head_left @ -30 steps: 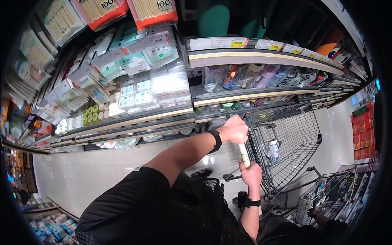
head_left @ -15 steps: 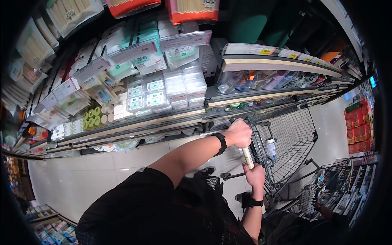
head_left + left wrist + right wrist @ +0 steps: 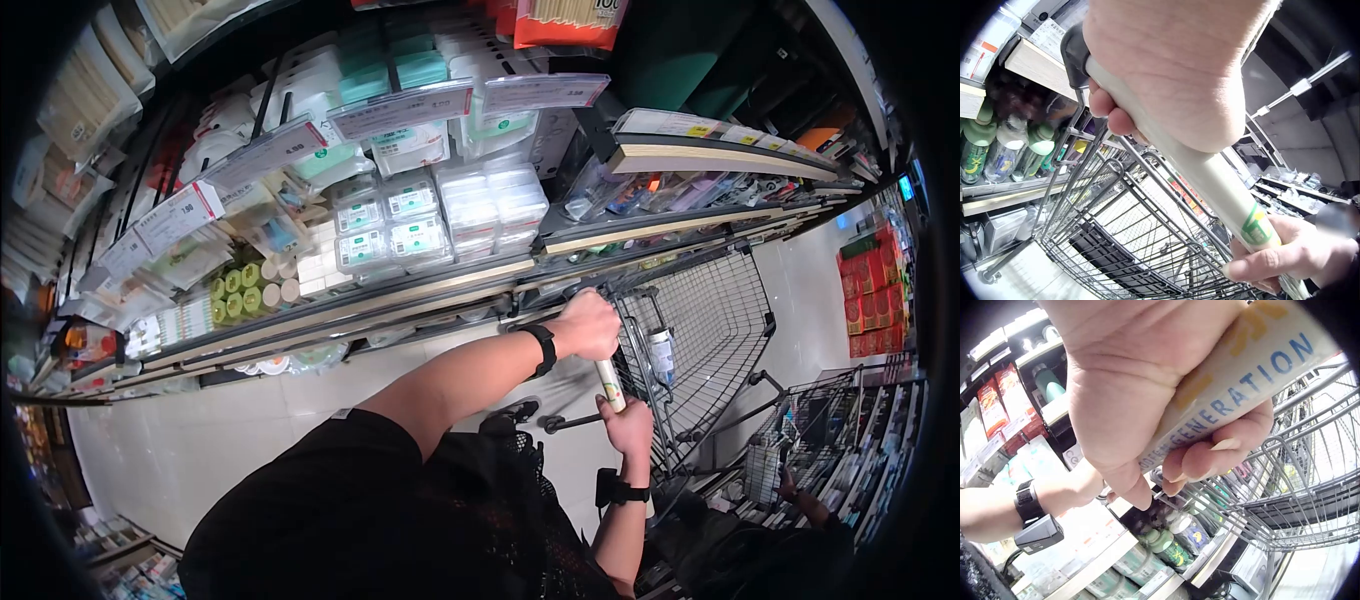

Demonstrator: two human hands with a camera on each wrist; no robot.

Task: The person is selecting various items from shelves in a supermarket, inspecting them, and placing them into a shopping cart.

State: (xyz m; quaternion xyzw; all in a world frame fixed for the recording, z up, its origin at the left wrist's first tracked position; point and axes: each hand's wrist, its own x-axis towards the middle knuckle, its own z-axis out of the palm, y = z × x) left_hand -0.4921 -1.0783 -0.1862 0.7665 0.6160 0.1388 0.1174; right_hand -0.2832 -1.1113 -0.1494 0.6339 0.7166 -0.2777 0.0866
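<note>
My left hand (image 3: 590, 325) grips the far end of a shopping cart's pale handle (image 3: 609, 386), on the shelf side. Around the near end of that handle my right hand (image 3: 628, 428) is curled. Seen from the left wrist, the left palm (image 3: 1166, 81) lies over the bar and fingertips show beneath it. In the right wrist view, fingers (image 3: 1222, 447) wrap the handle, which bears the printed word "GENERATION". Beyond the handle stretches the wire cart (image 3: 715, 350), with a white and blue container (image 3: 662, 357) inside near the handle.
Shelves of packaged goods run along the left and front, with clear boxes (image 3: 415, 235) and price tags (image 3: 400, 108). Bottles (image 3: 1029, 147) stand on a shelf beside the cart. At lower right is another person's hand (image 3: 790, 487) by a second cart (image 3: 765, 465). Red boxes (image 3: 872, 295) are stacked farther off.
The shelf goods have shifted rightward in the head view, with the clear boxes now closer to the cart. Both hands have kept their hold on the handle.
</note>
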